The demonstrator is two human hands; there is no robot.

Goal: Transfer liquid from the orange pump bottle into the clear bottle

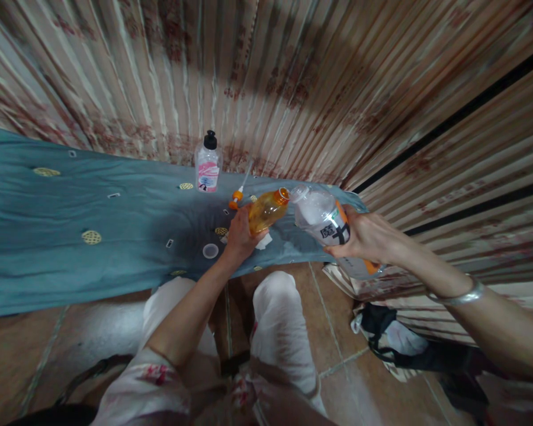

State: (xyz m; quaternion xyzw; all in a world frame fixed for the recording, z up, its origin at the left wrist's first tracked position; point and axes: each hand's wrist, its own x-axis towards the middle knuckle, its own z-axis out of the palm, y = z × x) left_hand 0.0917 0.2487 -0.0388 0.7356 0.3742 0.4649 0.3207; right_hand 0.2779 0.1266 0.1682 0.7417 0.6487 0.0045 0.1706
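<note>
My left hand [241, 235] is wrapped round an orange see-through bottle [266, 212], which tilts with its open mouth toward the right. In my right hand [368, 236] is a large clear plastic bottle [322, 216] with an orange and white label, tipped so its neck points left. The two mouths are close together; whether they touch or liquid passes between them is too blurred to tell. An orange pump top [236, 198] with a clear tube lies just beyond my left hand. Near my left wrist sits a small round clear lid or dish [210, 251].
A clear bottle with a black cap and pink label [208, 168] stands at the back of the blue-green cloth [128, 219]. White paper [263, 241] lies beneath the orange bottle. A pleated curtain [231, 77] hangs behind. Black and white items [395, 334] lie on the floor at right.
</note>
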